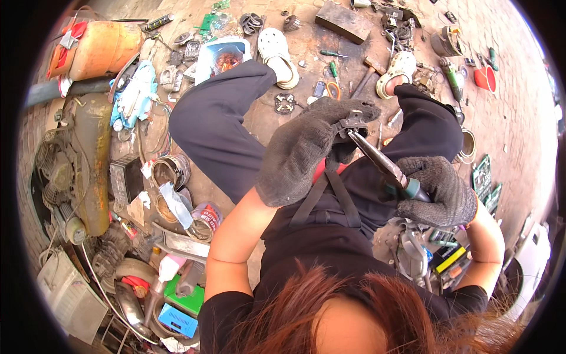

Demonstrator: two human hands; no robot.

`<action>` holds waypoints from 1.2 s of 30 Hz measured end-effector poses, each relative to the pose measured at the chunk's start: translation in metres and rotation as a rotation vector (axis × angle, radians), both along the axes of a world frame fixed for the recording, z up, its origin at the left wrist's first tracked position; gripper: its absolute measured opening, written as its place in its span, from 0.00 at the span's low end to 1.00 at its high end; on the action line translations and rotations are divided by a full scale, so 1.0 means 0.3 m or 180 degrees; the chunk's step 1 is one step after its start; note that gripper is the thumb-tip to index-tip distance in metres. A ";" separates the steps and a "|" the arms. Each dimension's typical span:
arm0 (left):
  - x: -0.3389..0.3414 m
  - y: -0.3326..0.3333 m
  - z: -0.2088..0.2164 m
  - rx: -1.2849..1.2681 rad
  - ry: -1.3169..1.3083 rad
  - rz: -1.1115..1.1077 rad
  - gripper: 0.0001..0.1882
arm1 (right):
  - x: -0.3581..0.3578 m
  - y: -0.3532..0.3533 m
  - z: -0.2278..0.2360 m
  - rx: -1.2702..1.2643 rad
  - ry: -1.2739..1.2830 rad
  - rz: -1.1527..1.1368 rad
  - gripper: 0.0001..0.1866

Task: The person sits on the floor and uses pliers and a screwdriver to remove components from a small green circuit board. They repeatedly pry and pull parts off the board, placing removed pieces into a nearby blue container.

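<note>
My left hand (298,147), in a dark grey knit glove, is closed around a small dark part with metal bits (354,125), held above my lap. Most of that part is covered by the fingers, so its kind cannot be made out. Long-nose pliers (383,162) with dark green grips are in my gloved right hand (441,192). Their jaws slant up to the left, and the tips meet the edge of the small part. Whether the tips pinch it is too small to tell.
On the ground ahead lie a hammer (367,75), orange-handled scissors (334,90), a green screwdriver (333,53) and a metal block (343,22). A white-blue tub (205,58) stands by my left foot. An orange cylinder (112,50), cans (171,170) and scrap crowd the left; circuit boards (482,179) lie right.
</note>
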State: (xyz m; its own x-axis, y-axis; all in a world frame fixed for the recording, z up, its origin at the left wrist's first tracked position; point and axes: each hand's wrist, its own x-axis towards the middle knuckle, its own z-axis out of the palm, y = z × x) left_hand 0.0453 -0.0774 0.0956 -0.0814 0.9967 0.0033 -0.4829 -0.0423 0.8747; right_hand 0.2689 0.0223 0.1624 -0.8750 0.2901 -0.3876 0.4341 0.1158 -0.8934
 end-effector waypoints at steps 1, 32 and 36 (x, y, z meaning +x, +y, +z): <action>0.004 -0.003 0.010 -0.0083 0.0035 0.0068 0.36 | -0.003 -0.001 0.002 -0.0035 0.0025 -0.0014 0.13; -0.189 0.124 -0.012 0.0503 0.2225 -0.0748 0.17 | 0.011 0.026 -0.095 -0.1408 -0.0525 -0.0578 0.16; -0.199 0.132 -0.010 0.0268 0.2168 -0.0975 0.18 | 0.006 0.039 -0.118 -0.1331 -0.0379 -0.0617 0.19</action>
